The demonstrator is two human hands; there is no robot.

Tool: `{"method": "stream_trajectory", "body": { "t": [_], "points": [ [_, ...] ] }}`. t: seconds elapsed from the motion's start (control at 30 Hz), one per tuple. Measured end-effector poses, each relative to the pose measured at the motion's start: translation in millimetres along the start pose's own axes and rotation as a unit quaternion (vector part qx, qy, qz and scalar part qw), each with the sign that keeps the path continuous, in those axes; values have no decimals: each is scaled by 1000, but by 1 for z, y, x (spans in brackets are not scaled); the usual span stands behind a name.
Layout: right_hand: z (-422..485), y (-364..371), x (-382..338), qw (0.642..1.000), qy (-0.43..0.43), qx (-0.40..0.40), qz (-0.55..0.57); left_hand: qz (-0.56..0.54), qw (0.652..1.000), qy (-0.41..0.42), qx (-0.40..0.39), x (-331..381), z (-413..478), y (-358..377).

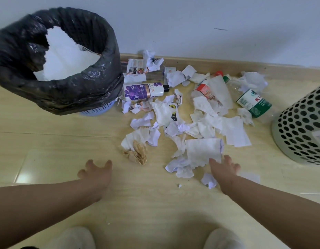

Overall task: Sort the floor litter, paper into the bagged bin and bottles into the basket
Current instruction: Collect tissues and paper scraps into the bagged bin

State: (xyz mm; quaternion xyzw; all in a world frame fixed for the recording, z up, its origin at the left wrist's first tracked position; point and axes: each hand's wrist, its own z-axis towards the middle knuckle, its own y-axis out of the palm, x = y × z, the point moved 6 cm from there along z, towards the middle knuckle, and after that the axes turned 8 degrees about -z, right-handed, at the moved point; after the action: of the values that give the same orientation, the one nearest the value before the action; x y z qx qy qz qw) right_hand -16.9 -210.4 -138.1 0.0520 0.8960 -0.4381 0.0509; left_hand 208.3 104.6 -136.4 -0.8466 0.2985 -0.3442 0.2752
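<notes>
Torn white paper and tissue (pixel 203 126) lies scattered over the wooden floor. A purple Lux bottle (pixel 144 91) lies next to the black-bagged bin (pixel 94 81), which holds white paper. A red-capped bottle (pixel 205 88) and a green-labelled clear bottle (pixel 252 100) lie among the scraps on the right. The perforated pale basket (pixel 299 130) stands at the right edge. My left hand (pixel 96 172) hovers open above bare floor, near a crumpled brown tissue (pixel 138 154). My right hand (pixel 224 168) is open, fingers at the near edge of a large white tissue sheet (pixel 203 150).
A white wall with a wooden skirting board (pixel 218 64) runs behind the litter. My two light slippers (pixel 73 238) show at the bottom of the view. Bare wooden floor (pixel 48 150) spreads left of the litter pile.
</notes>
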Motion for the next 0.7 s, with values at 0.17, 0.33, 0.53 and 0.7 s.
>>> {"method": "stream_trajectory", "body": {
  "t": [0.17,0.33,0.53,0.7],
  "points": [
    [-14,11,-27,998,-36,-33,42,-27,997,16,-67,29,-19,30],
    [-25,17,-77,967,-94,-94,220,-112,983,61,-135,79,-41,60],
    [-34,-14,-136,890,-207,-140,381,-259,905,124,-315,148,-60,87],
    [-30,-72,-143,891,-271,26,362,-250,874,328,-256,203,-64,60]
  ]
}}
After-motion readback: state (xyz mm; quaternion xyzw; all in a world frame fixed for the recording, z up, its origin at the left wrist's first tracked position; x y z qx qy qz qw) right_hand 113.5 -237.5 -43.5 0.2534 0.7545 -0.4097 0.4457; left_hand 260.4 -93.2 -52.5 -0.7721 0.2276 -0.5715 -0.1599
